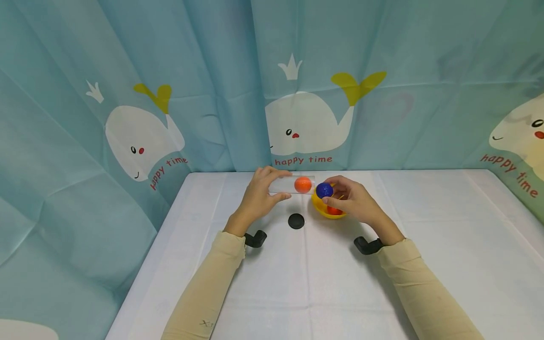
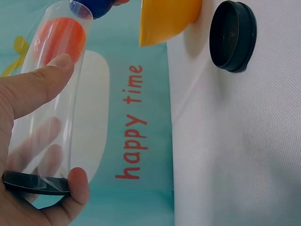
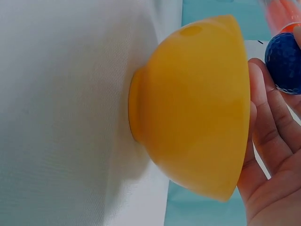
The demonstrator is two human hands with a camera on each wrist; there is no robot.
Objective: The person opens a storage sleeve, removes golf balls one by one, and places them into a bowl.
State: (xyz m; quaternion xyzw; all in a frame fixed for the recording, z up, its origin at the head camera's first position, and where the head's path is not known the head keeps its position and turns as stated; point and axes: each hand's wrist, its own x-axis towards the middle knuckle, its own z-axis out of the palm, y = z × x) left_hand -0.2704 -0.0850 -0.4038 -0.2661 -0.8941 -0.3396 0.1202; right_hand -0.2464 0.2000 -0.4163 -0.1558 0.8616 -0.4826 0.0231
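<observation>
the whale curtain (image 1: 382, 94) is filling the upper half of the head view and is cutting off at both side edges; the white table (image 1: 425, 259) is spreading across the lower half, its near edge running out of the frame, with open room lying bare at lower right and lower left; the yellow bowl (image 1: 319, 206) is sitting at centre, mostly hidden behind the right hand (image 1: 354, 202), an orange shape inside it hard to make out; the left hand (image 1: 258, 198) is gripping a clear tube (image 1: 282, 185) sideways, fingers curling round it, an orange ball (image 1: 302, 184) lying inside near its open end; the right hand is pinching a blue ball (image 1: 324, 190) at the tube's mouth, above the bowl; a black cap (image 1: 296, 221) is lying flat just below the tube.
</observation>
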